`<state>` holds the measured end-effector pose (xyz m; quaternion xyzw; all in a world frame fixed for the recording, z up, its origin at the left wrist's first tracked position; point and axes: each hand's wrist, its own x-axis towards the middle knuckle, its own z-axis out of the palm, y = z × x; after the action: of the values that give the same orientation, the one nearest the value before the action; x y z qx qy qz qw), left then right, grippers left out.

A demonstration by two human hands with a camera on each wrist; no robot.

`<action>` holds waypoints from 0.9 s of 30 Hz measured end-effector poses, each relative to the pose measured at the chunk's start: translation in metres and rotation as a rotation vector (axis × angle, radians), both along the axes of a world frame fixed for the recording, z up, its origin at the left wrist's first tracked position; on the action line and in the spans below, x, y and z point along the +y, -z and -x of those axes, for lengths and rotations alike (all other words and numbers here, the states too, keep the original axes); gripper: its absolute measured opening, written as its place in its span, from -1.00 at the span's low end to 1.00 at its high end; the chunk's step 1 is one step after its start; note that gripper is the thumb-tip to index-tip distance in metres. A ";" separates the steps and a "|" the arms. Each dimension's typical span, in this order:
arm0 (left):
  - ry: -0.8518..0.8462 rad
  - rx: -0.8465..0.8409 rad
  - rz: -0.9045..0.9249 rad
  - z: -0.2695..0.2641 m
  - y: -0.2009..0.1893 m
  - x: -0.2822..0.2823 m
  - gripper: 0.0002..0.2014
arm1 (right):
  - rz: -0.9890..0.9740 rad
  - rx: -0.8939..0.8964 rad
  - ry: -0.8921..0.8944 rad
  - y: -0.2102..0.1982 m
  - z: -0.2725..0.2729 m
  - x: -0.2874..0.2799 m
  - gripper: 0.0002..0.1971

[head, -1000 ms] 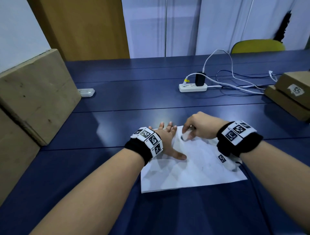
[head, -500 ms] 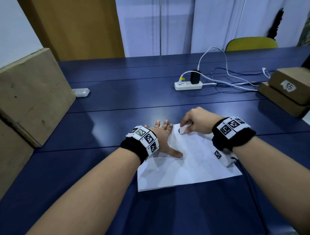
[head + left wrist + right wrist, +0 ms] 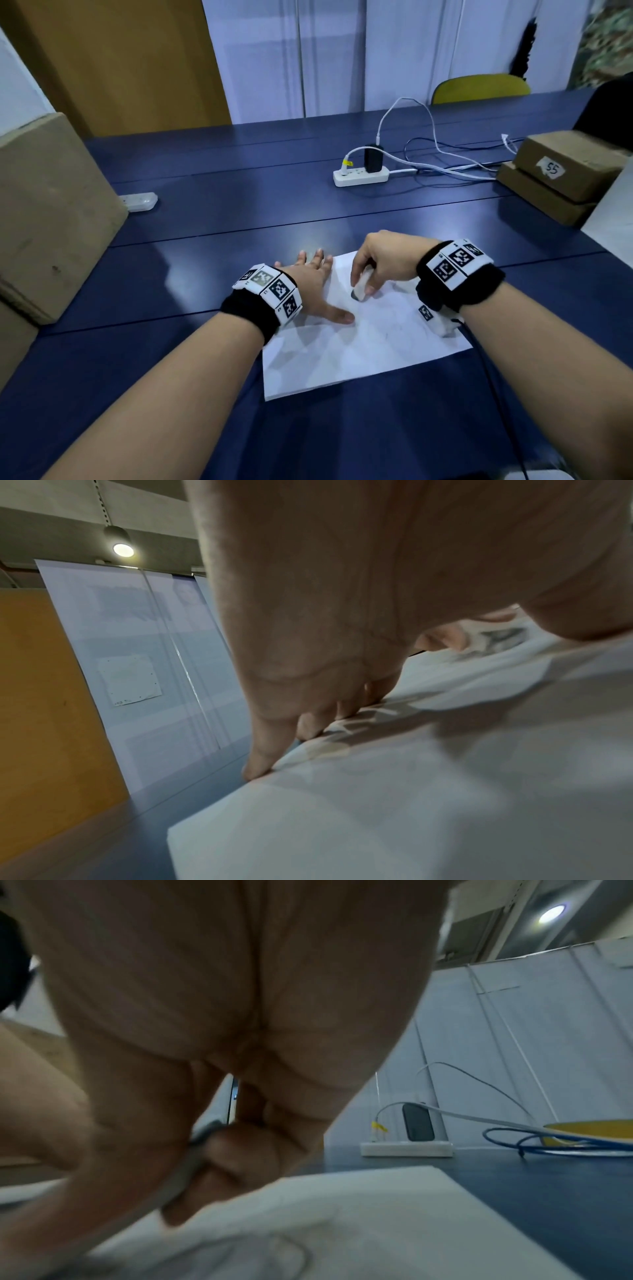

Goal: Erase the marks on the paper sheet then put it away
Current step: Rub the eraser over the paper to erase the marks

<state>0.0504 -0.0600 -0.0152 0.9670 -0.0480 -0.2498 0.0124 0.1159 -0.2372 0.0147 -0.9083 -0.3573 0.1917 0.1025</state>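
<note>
A white paper sheet [image 3: 359, 346] with faint grey pencil marks lies flat on the dark blue counter [image 3: 239, 219]. The left hand [image 3: 310, 284] presses it with flat, spread fingers; the right hand [image 3: 380, 263] pinches a white eraser [image 3: 359, 291] against it. A cardboard box [image 3: 565, 164] at far right reads "55".

Eraser [image 3: 359, 292] mostly hidden in right hand [image 3: 383, 263]; only dark tip shows. Marks on paper sheet [image 3: 359, 353] too faint to read. Sheet's far left corner covered by left hand [image 3: 310, 284]. Wrist views blurred, palms fill most of pic. Left cardboard box [image 3: 51, 212] cut by edge.
</note>
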 end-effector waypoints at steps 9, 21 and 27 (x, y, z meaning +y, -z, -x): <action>0.007 0.017 -0.010 0.000 -0.001 -0.002 0.32 | -0.047 0.018 0.030 0.001 -0.008 -0.006 -0.74; 0.000 0.015 -0.013 -0.001 -0.001 0.000 0.33 | -0.018 0.110 -0.027 0.001 -0.004 -0.002 -0.77; 0.000 0.006 0.010 0.000 0.001 0.003 0.33 | -0.157 -0.119 0.113 0.004 -0.017 0.007 -0.79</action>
<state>0.0508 -0.0575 -0.0157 0.9663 -0.0491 -0.2522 0.0174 0.1330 -0.2299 0.0103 -0.9260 -0.3250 0.1029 0.1624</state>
